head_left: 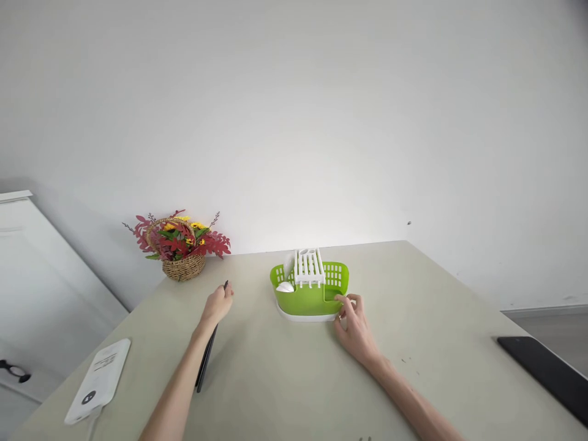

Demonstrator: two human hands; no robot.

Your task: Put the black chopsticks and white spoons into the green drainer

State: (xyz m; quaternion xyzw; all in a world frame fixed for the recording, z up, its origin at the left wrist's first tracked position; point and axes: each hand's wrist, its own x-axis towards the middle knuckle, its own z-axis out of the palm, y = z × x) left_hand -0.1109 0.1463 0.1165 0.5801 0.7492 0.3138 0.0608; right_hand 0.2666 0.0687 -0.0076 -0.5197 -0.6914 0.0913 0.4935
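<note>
A green utensil holder (pixel 301 299) with latticed sides stands on a white base tray (pixel 301 317). A white slotted rack (pixel 309 266) sits across its top. White spoons (pixel 285 286) rest in its left part. My right hand (pixel 354 324) is closed on the holder's front right corner, thumb low by the base and fingers at the rim. To the left, apart from the holder, my left hand (pixel 219 304) is closed around black chopsticks (pixel 206 361). Their dark tips poke out above the fingers and the long ends slant down beside my forearm.
A wicker basket (pixel 184 268) of red and yellow flowers stands at the back left by the wall. A white power bank (pixel 100 380) with a cable lies at the left edge of the table (pixel 275 380). A black phone (pixel 544 373) lies at the right edge.
</note>
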